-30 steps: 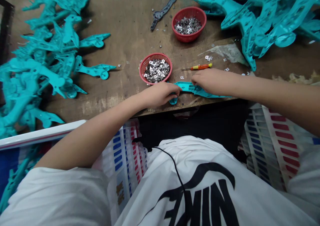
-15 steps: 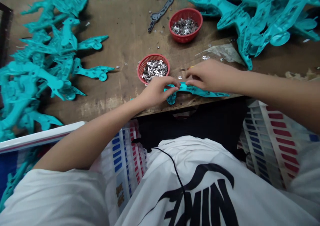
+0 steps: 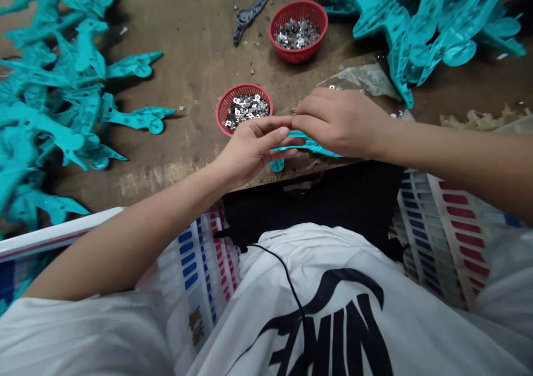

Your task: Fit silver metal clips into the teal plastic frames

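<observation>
Beneath fingers of left hand (image 3: 250, 148) and right hand (image 3: 343, 121), slim, smooth teal plastic part (image 3: 313, 144) on scuffed wooden table (image 3: 187, 81). Loosely parted at left; bunched at right, grip unclear. Beyond left fingers, slotted red basket (image 3: 222, 109) of shiny metal pieces (image 3: 251, 108).

1. "NIKE" (image 3: 331, 337), in large black letters beneath a black swoosh (image 3: 328, 292), is on the white shirt (image 3: 237, 331), bottom centre of the frame.
2. Small brown characters (image 3: 195, 325), too blurred to read, are at lower left.
</observation>
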Demonstrator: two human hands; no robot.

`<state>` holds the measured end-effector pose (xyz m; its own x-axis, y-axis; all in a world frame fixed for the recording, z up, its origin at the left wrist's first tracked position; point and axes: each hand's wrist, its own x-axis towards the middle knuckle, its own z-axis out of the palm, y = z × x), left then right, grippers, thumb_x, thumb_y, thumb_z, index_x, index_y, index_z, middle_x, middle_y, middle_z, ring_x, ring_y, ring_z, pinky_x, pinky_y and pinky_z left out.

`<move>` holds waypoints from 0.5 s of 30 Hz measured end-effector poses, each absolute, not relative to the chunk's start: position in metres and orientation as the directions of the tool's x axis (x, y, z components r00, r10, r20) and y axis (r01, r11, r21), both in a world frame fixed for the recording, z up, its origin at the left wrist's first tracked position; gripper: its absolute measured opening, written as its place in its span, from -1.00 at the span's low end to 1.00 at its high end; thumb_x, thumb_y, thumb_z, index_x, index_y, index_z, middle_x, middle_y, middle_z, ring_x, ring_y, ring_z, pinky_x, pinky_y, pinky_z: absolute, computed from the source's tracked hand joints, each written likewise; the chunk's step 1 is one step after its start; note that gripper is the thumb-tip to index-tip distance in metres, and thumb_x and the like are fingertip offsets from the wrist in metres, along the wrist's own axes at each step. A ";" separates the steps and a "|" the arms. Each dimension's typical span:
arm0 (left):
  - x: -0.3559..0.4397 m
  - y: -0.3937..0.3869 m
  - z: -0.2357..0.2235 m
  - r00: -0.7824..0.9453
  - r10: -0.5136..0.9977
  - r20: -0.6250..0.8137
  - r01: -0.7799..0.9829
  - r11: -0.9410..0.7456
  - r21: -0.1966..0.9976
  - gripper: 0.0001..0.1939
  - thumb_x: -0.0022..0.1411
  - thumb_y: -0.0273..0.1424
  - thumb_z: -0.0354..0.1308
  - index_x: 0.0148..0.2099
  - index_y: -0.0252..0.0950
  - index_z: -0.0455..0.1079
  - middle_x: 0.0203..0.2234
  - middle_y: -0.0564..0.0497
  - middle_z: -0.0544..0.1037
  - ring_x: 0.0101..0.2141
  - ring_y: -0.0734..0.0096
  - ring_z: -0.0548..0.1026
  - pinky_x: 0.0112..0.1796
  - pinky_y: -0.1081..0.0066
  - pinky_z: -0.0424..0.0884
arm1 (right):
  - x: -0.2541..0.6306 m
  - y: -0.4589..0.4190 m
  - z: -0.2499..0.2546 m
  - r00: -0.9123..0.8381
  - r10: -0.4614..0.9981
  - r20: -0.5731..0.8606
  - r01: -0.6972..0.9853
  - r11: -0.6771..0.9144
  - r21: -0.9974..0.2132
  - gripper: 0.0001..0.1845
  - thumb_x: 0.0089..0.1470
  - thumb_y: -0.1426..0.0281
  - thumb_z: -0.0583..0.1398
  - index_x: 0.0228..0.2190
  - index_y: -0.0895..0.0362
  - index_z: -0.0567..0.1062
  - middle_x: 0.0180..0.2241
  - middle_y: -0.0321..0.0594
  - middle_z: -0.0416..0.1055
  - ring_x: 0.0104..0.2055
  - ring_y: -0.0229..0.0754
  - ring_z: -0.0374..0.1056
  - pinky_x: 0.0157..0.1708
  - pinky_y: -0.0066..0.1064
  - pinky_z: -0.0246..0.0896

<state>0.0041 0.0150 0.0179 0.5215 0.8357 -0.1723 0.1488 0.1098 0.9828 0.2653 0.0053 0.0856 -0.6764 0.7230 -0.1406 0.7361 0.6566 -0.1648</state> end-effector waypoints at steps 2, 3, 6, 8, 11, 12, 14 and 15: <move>0.001 0.020 0.007 0.567 0.820 -0.075 0.235 -0.074 0.969 -0.50 0.82 0.04 0.39 0.55 -0.07 0.70 0.37 -0.22 0.86 0.33 -0.04 0.88 0.28 0.01 0.90 | 0.269 0.013 0.085 -0.638 0.757 -0.139 0.768 0.615 -0.176 -0.29 0.87 0.28 -0.13 0.50 0.24 0.69 0.51 0.28 0.62 0.60 0.41 0.50 0.51 0.13 0.40; -0.001 0.022 0.002 0.622 0.783 -0.021 0.299 -0.213 0.930 -0.45 0.84 -0.02 0.36 0.65 -0.10 0.62 0.49 -0.27 0.79 0.45 -0.10 0.81 0.42 -0.08 0.82 | 0.272 0.017 0.083 -0.604 0.786 -0.130 0.792 0.575 -0.204 -0.37 0.85 0.28 -0.03 0.47 0.21 0.71 0.49 0.26 0.65 0.58 0.40 0.53 0.52 0.11 0.40; -0.010 0.027 -0.010 0.824 0.565 -0.043 0.459 -0.621 0.636 -0.18 0.73 -0.19 0.46 0.83 -0.33 0.41 0.81 -0.48 0.38 0.82 -0.43 0.31 0.79 -0.38 0.28 | 0.284 0.032 0.071 -0.460 0.878 -0.130 0.856 0.400 -0.328 -0.53 0.68 0.36 0.23 0.39 0.16 0.77 0.31 0.18 0.81 0.33 0.27 0.72 0.40 -0.03 0.51; -0.017 0.030 -0.014 0.883 0.441 -0.158 0.462 -0.763 0.452 -0.07 0.68 -0.23 0.51 0.88 -0.38 0.33 0.90 -0.50 0.12 0.90 -0.52 0.05 0.84 -0.44 0.05 | 0.292 0.042 0.061 -0.417 0.896 -0.153 0.844 0.319 -0.431 -0.54 0.58 0.38 0.32 0.35 0.12 0.82 0.17 0.06 0.89 0.14 0.14 0.77 0.25 -0.13 0.57; -0.024 0.038 -0.013 0.916 0.328 -0.231 0.396 -0.833 0.386 -0.03 0.69 -0.21 0.50 0.93 -0.24 0.28 0.94 -0.37 0.03 0.90 -0.40 0.06 0.85 -0.30 0.04 | 0.299 0.051 0.048 -0.466 0.854 -0.231 0.805 0.301 -0.511 -0.60 0.51 0.41 0.41 0.25 0.07 0.91 0.13 -0.06 0.92 0.08 0.07 0.77 0.17 -0.17 0.57; -0.025 0.041 -0.011 0.922 0.305 -0.238 0.378 -0.839 0.392 -0.03 0.69 -0.17 0.50 0.93 -0.19 0.28 0.95 -0.33 0.04 0.90 -0.37 0.08 0.85 -0.28 0.05 | 0.300 0.052 0.044 -0.480 0.835 -0.268 0.805 0.299 -0.512 -0.63 0.50 0.45 0.41 0.20 0.08 0.93 0.11 -0.08 0.92 0.08 0.05 0.77 0.17 -0.18 0.55; -0.027 0.046 -0.009 0.927 0.283 -0.245 0.364 -0.835 0.413 -0.03 0.68 -0.10 0.51 0.92 -0.13 0.30 0.95 -0.27 0.07 0.90 -0.38 0.09 0.85 -0.27 0.05 | 0.299 0.052 0.037 -0.491 0.809 -0.323 0.812 0.290 -0.507 -0.68 0.51 0.51 0.40 0.12 0.14 0.94 0.02 -0.07 0.92 0.02 -0.01 0.76 0.15 -0.21 0.51; -0.027 0.048 -0.008 0.927 0.281 -0.249 0.365 -0.830 0.422 -0.03 0.67 -0.07 0.51 0.92 -0.11 0.32 0.95 -0.24 0.08 0.90 -0.38 0.09 0.85 -0.26 0.05 | 0.298 0.052 0.034 -0.499 0.798 -0.337 0.810 0.292 -0.508 -0.70 0.53 0.51 0.39 0.12 0.17 0.93 -0.03 -0.07 0.91 -0.02 -0.02 0.75 0.13 -0.22 0.50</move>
<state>-0.0271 0.0482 -0.0080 0.9269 0.2806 -0.2491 0.3647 -0.8299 0.4222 0.2979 0.0517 0.0343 -0.4991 0.7982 -0.3373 0.8103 0.2920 -0.5081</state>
